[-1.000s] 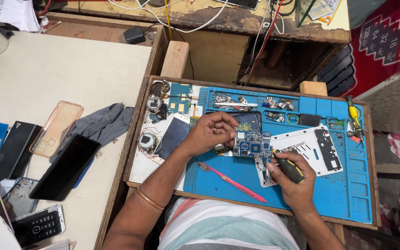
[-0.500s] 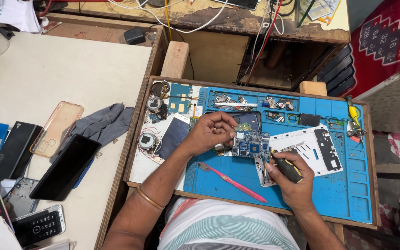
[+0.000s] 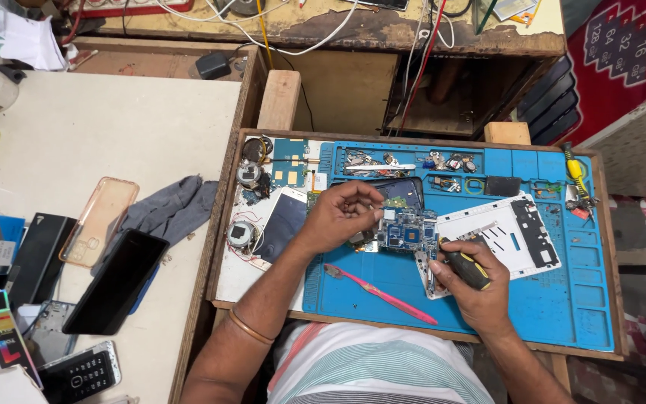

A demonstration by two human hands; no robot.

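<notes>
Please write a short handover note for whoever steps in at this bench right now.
Left hand: fingers pinched at the left edge of the blue circuit board, on the blue mat.
Right hand: closed on a black-handled screwdriver beside the board.
White phone frame lies right of the board, pink toothbrush in front.
Done: phone opened, board exposed.
Left: board work unfinished; phone not reassembled.

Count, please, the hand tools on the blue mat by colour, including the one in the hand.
Pink: 1, the toothbrush.
Black and yellow: 1, the screwdriver in the right hand.
Yellow and green: 1, the tool at the blue mat edge.
Total: 3.
</notes>
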